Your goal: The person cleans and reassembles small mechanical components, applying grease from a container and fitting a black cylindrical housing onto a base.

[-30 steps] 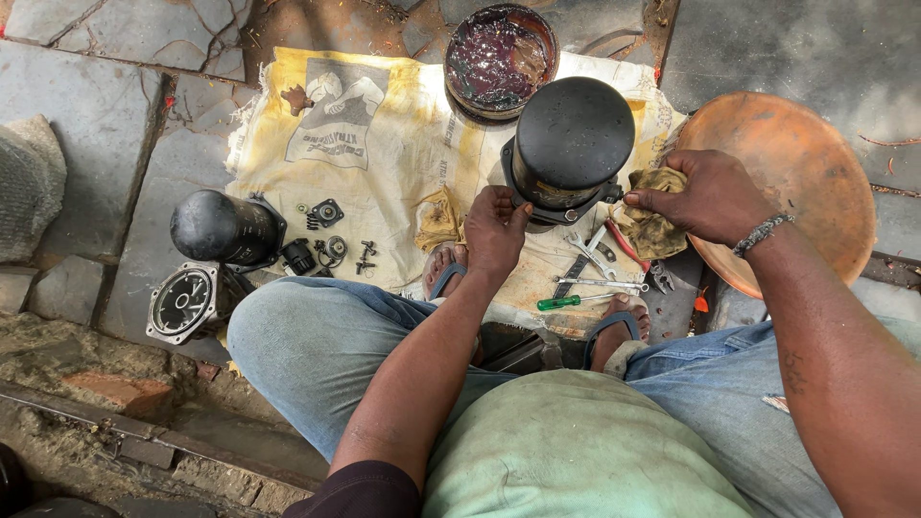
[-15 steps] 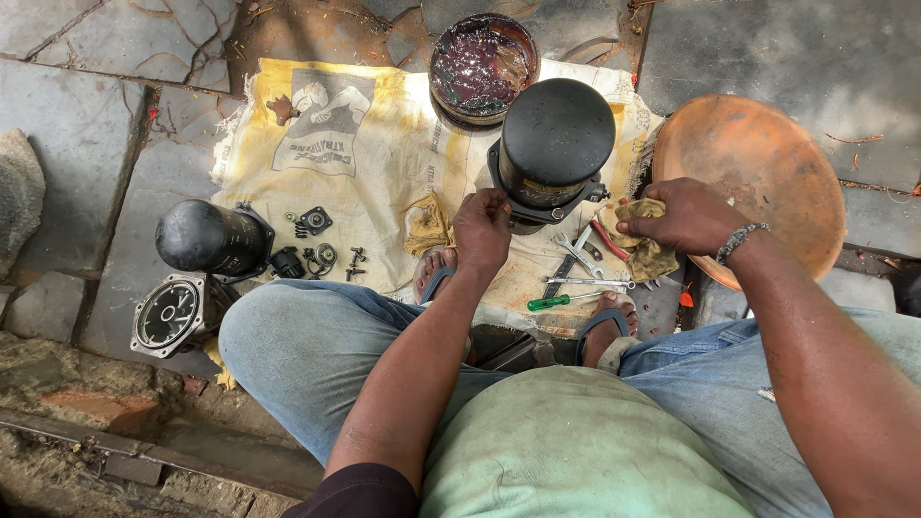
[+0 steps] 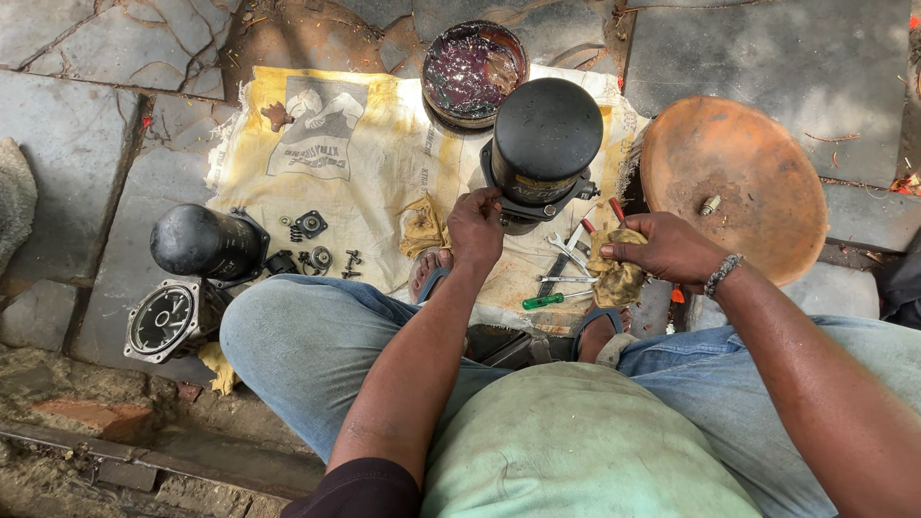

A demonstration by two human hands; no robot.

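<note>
Pale green shirt, dark short sleeve, blue jeans, sandals — beaded metal bracelet [image 3: 721,273] on the right wrist.

black cylinder [image 3: 544,144], yellow sack [image 3: 374,173], orange dish [image 3: 758,182]

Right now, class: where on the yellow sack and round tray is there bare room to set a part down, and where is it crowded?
Bare: the sack's middle, between its printed picture and the black cylinder; most of the round rusty tray, holding one small bolt. Crowded: between the left hand and the right hand gripping a rag, among spanners and screwdriver.
</note>
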